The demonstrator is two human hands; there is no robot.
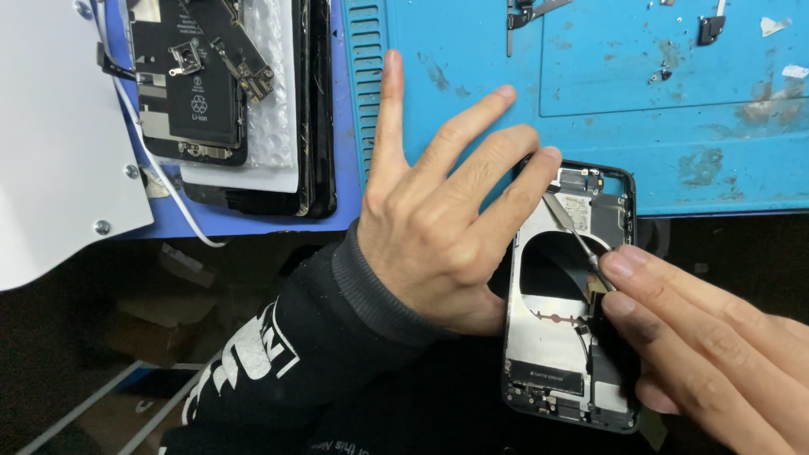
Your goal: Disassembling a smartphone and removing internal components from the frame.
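Observation:
An opened phone housing point(556, 337) with a black frame and bare metal inside juts over the near edge of a blue work mat point(590, 109). My left hand point(447, 211), in a black sleeve, steadies the housing's left side, middle and ring fingertips on its top edge, index and little fingers spread. My right hand point(699, 337) pinches thin metal tweezers point(577, 236) whose tips point into the upper part of the housing near a small silver component.
A stack of dark phone parts with a black battery point(198, 84) lies on bubble wrap at top left. A white panel point(50, 135) with screws and a white cable point(160, 177) sit far left. Small brackets point(710, 28) lie on the mat.

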